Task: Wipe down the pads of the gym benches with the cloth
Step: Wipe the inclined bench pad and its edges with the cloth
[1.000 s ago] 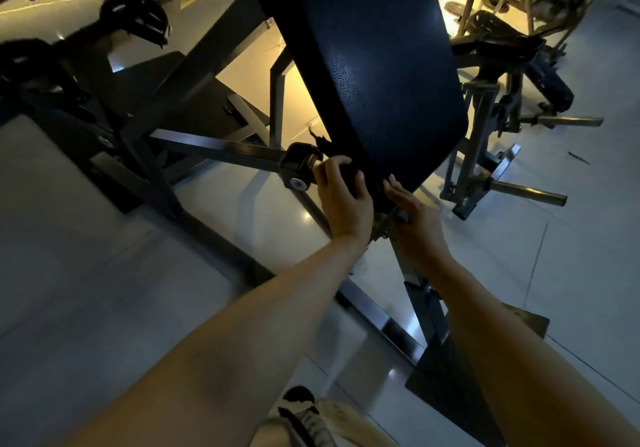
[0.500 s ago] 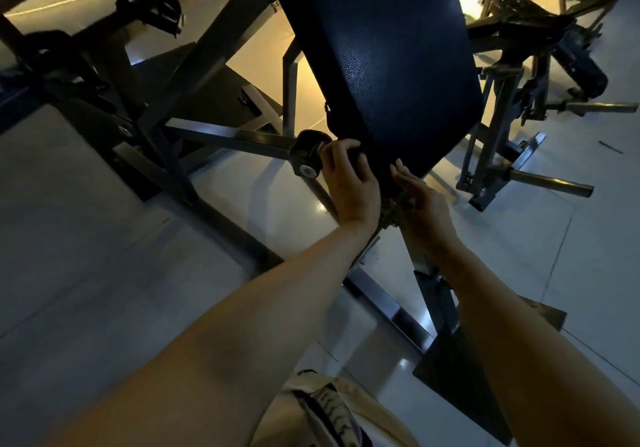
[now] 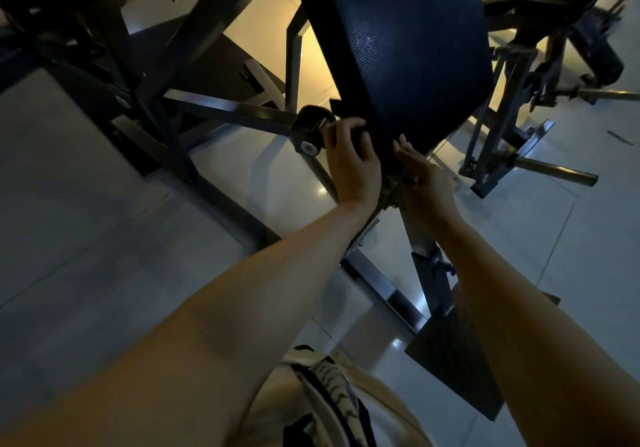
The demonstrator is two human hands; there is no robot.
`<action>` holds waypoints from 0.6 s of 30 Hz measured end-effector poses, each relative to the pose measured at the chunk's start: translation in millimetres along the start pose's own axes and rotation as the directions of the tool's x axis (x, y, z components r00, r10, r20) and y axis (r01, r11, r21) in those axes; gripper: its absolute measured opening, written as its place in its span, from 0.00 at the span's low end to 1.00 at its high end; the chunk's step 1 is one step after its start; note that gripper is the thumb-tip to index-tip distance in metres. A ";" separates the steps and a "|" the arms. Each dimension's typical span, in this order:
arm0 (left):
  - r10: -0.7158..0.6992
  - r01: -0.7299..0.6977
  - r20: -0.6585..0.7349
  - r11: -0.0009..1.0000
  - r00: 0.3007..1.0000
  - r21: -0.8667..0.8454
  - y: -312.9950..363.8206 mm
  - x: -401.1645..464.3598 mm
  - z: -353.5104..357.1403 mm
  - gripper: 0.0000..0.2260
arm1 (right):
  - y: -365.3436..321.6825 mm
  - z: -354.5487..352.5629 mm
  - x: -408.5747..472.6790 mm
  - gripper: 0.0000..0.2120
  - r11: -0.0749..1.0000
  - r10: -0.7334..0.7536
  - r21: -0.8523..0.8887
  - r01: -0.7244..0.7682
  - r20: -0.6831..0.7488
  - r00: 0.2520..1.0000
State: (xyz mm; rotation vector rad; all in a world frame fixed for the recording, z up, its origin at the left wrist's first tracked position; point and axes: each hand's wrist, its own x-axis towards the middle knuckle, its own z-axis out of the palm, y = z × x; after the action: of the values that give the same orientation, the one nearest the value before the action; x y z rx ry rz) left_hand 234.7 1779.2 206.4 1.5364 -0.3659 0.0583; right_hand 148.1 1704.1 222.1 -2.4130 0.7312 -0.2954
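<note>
Left hand (image 3: 349,162) grips a dark cloth (image 3: 346,119) and presses it against the lower left edge of the bench pad (image 3: 398,48); fingers curled round the bunched fabric, one corner of it sticking out above the knuckles. Right hand (image 3: 420,172) lies just beside, at the pad's bottom end, fingers straight and together, tips touching the pad's lower edge, holding nothing. Pad's long axis runs up and away from both hands, toward the top of view, tilted slightly left. Nearly all of the textured face lies above the cloth. Judgement: the cloth hand is the one placed to work, and its next stroke must travel upward along that axis; the right hand seems only to steady the pad.
</note>
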 end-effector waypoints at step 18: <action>-0.159 0.143 0.200 0.986 0.967 0.089 -27.2 -12.8 -8.6 0.10 | 6.1 5.0 3.2 0.32 0.998 -0.015 0.053 0.015 -0.001 1.000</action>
State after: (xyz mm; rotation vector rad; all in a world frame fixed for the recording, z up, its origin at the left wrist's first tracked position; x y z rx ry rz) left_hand 231.4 1788.9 176.8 1.6441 -0.4134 -0.2112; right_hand 149.9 1700.5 214.6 -2.3691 0.6974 -0.3178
